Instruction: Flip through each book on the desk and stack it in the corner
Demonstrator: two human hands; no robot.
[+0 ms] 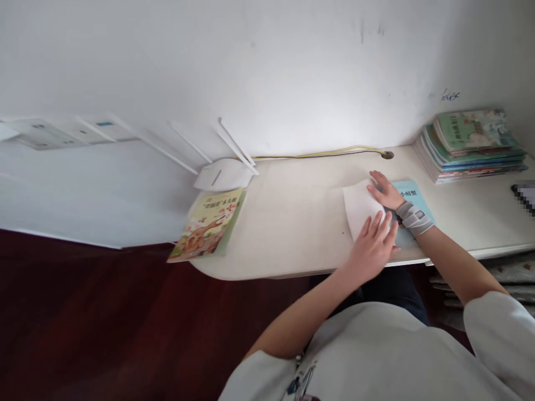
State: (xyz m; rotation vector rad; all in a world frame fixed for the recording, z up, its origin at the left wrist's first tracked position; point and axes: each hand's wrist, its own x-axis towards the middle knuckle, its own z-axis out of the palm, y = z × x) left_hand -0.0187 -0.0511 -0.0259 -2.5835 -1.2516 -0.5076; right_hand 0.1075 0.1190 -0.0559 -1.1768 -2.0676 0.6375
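Note:
A white sheet [361, 209] lies on the desk, its right side against a blue book [412, 195] with dark printed characters. I cannot tell whether the sheet is loose or part of the book. My left hand [374, 242] rests on the sheet's lower right part, fingers spread and flat. Above it, my right hand [387, 192] lies at the sheet's upper right edge and over the book, with thumb and fingers stretched out. A grey band [416, 217] wraps the right wrist. My hands and forearm hide part of the book.
On the desk [292, 223], a yellow-green picture book [211, 225] overhangs the left edge beside a white router [223, 175] with antennas. A stack of books [472, 145] stands at the back right. Cables [313, 154] run along the wall into a hole [387, 155].

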